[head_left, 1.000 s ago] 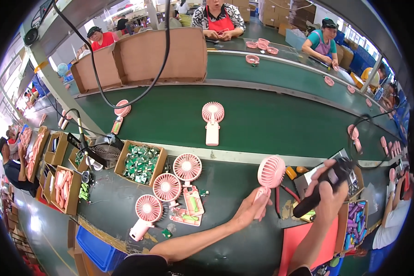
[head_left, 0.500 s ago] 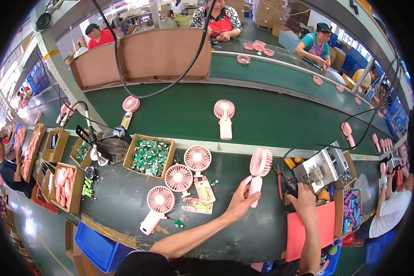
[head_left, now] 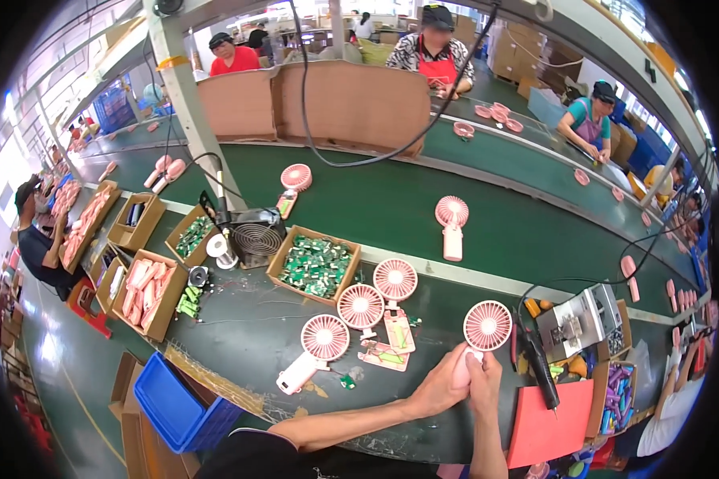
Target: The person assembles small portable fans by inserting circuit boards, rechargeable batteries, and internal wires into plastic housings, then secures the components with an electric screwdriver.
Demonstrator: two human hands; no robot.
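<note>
A pink handheld fan (head_left: 487,326) stands up from my hands, its round grille turned toward me. My left hand (head_left: 441,385) is wrapped round its handle from the left. On the handle's right side, my right hand (head_left: 484,382) closes with its thumb against it. Just right of them lies a black electric screwdriver (head_left: 540,369), its tip pointing toward me beside a red mat (head_left: 553,421). Left of my hands are several more pink fans: one with a closed handle (head_left: 324,338) and two others (head_left: 360,306) (head_left: 395,279) near opened handle shells (head_left: 387,354) showing wires.
Boxes hold green circuit boards (head_left: 318,263), pink shells (head_left: 145,289) and purple cells (head_left: 617,399). A metal device (head_left: 569,326) stands at right, a solder spool (head_left: 220,251) at left. Beyond, a green conveyor (head_left: 359,199) carries fans. Co-workers sit across it; a blue bin (head_left: 176,403) stands below.
My right hand has left the black screwdriver and moved onto the fan's handle beside my left hand. The fan's grille has turned to face me. The whole view has swung leftward.
</note>
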